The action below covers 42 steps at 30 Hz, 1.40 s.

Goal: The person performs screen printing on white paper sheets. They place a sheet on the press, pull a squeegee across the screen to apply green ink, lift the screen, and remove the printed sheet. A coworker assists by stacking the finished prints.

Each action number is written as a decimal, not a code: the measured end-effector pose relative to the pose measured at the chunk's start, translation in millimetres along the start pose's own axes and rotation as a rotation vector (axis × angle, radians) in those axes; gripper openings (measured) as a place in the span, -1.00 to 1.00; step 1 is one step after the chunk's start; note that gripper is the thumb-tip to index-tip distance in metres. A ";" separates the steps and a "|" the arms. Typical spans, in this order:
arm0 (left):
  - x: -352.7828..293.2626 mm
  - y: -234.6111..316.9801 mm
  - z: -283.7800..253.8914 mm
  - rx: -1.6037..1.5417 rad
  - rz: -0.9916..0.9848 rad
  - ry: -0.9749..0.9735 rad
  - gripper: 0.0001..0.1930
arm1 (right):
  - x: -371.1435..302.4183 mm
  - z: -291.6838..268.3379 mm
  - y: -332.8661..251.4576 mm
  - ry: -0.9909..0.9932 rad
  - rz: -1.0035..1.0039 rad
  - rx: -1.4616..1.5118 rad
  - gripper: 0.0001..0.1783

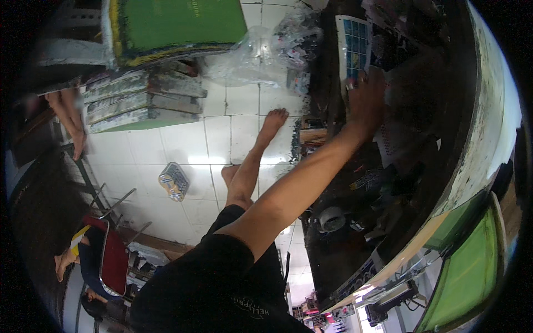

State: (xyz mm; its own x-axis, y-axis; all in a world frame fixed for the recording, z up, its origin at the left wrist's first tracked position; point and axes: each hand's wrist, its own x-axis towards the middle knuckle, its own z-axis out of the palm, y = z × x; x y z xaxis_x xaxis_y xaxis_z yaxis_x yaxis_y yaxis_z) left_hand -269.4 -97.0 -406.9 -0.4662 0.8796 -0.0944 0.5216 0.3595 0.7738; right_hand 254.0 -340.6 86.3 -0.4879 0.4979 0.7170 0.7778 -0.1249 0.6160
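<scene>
My left hand (pixel 367 97) reaches far out over a dark, cluttered worktop. Its fingers are bent and closed on the lower end of a narrow sheet (pixel 355 47) with a white border and a blue-green grid. Shadow hides the palm and the underside of the grip. A grey ring-shaped roll (pixel 332 219) lies nearer to me on the same dark surface, among small items too dim to name. My right hand does not show.
Left of the worktop (pixel 405 155) is a white tiled floor (pixel 194 147) with clear plastic bags (pixel 252 55) and a small patterned stool-like object (pixel 174 181). Stacked frames (pixel 145 100) stand below a green panel (pixel 177 28). A person sits on a red chair (pixel 114 258) at lower left.
</scene>
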 end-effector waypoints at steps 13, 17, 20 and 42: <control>-8.8 -38.9 -104.6 -0.620 -0.189 -0.016 -0.51 | 8.8 -7.4 -53.4 -0.060 0.307 0.114 -0.18; -42.7 -55.4 -296.7 -0.274 -0.236 0.025 -0.66 | 33.9 -37.5 -68.3 -0.380 0.382 -0.210 -0.03; -74.9 -77.0 -430.4 0.099 -0.067 0.117 -0.63 | 30.2 -19.5 -18.4 -0.336 0.276 -0.224 -0.25; 25.2 303.9 -279.6 -0.235 0.082 -1.101 -0.58 | 114.8 -17.1 -19.0 -0.326 0.723 0.048 -0.14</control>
State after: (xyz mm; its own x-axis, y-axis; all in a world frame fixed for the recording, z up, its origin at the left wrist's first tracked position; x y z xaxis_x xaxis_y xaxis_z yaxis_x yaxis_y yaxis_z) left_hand -322.5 -52.6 1.1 0.5080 0.7352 -0.4488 0.3204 0.3224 0.8907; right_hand 176.5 -295.7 162.5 0.2799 0.5344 0.7975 0.8770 -0.4803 0.0140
